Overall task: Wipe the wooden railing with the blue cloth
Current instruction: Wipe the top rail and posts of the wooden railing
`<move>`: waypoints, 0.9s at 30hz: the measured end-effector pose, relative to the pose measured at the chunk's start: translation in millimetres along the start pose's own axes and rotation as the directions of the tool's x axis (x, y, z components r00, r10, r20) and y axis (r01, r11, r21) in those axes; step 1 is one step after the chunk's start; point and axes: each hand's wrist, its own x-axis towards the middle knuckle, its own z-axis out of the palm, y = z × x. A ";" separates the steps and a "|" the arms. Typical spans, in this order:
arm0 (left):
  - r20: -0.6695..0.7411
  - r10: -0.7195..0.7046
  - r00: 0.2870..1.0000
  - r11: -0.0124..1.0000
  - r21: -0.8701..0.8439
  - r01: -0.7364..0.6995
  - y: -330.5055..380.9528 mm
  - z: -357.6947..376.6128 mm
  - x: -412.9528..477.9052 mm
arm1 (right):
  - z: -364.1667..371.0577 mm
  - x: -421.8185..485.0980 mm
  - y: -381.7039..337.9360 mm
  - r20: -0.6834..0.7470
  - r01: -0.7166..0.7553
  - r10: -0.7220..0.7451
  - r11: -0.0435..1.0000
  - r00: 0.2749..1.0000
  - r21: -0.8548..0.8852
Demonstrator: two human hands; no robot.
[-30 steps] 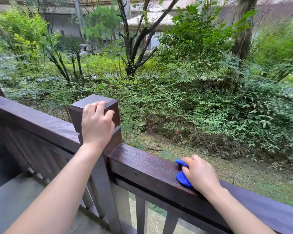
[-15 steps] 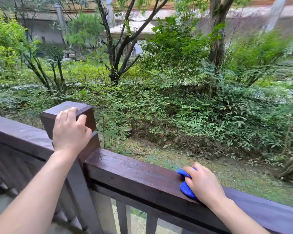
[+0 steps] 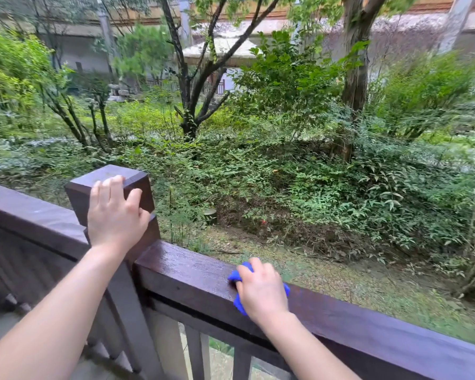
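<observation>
A dark brown wooden railing (image 3: 187,270) runs from the left edge down to the lower right, joined at a square post (image 3: 113,179). My right hand (image 3: 261,289) presses a bunched blue cloth (image 3: 240,275) onto the top of the rail, a little right of the post; most of the cloth is hidden under the palm. My left hand (image 3: 115,215) grips the post from the near side, fingers curled over its top edge. The rail surface left of the cloth looks wet and glossy.
Vertical balusters (image 3: 195,352) stand under the rail, above a grey deck floor (image 3: 0,325) at the lower left. Beyond the railing lie a dirt slope, dense shrubs (image 3: 340,187), tree trunks (image 3: 189,105) and a building behind them.
My right hand has slid the blue cloth left along the rail toward the post. My left hand stays on the post. The view has swung slightly.
</observation>
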 end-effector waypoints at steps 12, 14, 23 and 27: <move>-0.238 0.023 0.971 0.999 -0.028 -0.031 -6.0 31.0 -0.7 | -1.1 -40.0 18.4 -0.165 0.252 -0.232 0.960 0.959 0.118; -0.218 -0.014 0.976 0.999 -0.039 0.006 -2.3 29.6 -0.3 | -5.7 -57.3 43.7 -0.204 0.211 -0.192 0.974 0.960 0.079; -0.042 -0.038 0.998 0.995 -0.093 0.034 21.7 3.8 -17.1 | -38.9 -52.9 95.5 -0.104 -0.112 0.110 0.994 0.988 -0.010; 0.194 0.019 0.981 0.971 -0.237 0.027 77.2 -7.9 -41.0 | -56.6 -34.0 109.4 -0.081 -0.228 0.232 0.972 0.969 0.056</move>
